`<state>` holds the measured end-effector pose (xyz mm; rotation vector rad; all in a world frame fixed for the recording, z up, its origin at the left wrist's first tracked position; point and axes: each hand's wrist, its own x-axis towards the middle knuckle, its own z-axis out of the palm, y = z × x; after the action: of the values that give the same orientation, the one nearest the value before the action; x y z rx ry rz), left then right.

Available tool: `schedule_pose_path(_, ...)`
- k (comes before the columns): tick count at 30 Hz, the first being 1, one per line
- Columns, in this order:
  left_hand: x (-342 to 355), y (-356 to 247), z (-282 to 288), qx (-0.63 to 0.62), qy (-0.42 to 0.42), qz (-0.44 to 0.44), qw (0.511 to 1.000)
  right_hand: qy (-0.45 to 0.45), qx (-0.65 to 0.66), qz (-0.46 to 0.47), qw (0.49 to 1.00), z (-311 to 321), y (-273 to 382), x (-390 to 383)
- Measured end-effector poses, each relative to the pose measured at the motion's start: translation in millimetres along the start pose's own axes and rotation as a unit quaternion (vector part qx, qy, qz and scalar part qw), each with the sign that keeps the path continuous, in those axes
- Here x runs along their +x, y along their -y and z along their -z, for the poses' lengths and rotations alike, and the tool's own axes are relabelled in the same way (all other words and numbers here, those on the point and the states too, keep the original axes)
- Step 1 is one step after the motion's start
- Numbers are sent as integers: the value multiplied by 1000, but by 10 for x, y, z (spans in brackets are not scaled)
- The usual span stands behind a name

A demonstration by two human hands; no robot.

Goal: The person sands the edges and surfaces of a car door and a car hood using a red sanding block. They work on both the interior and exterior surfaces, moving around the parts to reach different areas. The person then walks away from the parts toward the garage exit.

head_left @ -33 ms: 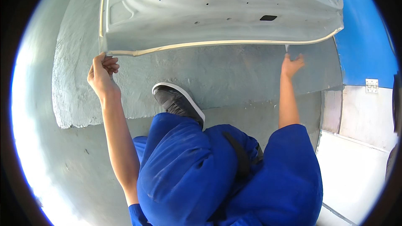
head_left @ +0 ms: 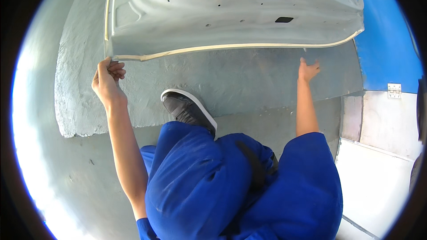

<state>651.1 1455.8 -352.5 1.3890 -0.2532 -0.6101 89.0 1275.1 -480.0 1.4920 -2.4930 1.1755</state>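
A grey metal car door panel (head_left: 178,22) with several holes lies across the top of the view. Cream masking tape (head_left: 213,46) runs along its near edge and up its left edge. At the near left corner, my left hand (head_left: 107,80) is closed, thumb and forefinger pinching the corner; the pinched spot is partly hidden by the fingers. My right hand (head_left: 308,70) is held just short of the near edge at the right, fingers apart, with nothing visible in it. A small whitish bit (head_left: 304,50) hangs from the edge above its fingertips.
Below lies a grey floor (head_left: 249,80) with a rough raised slab edge at the left. My dark shoe (head_left: 189,109) with a white sole stands between my arms. A blue panel (head_left: 387,40) with a metal hinge (head_left: 394,90) rises at the right above white surfaces (head_left: 373,182).
My right hand has come slightly down from the panel's edge. The whitish bit that reached its fingertips is now shorter and apart from them. My left hand stays at the corner.
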Motion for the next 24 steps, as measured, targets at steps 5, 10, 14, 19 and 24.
schedule_pose_path(5, 134, 62, 94, 12, 8, -9, 1000, 95, -188, 53, 976, -375, -355, 264)
schedule_pose_path(10, 53, 21, 50, 18, -2, -3, 1000, 113, -218, 249, 937, -909, -492, 824)
schedule_pose_path(14, 38, 10, 71, 41, -30, 1, 999, 179, -73, 212, 958, -1395, -337, 793)
schedule_pose_path(19, -52, -47, 29, 61, -65, 5, 996, 160, -62, 255, 952, -1502, -239, 553)
schedule_pose_path(24, -146, -40, -101, 52, -70, -16, 996, 189, 196, 13, 962, -1114, -227, -41)
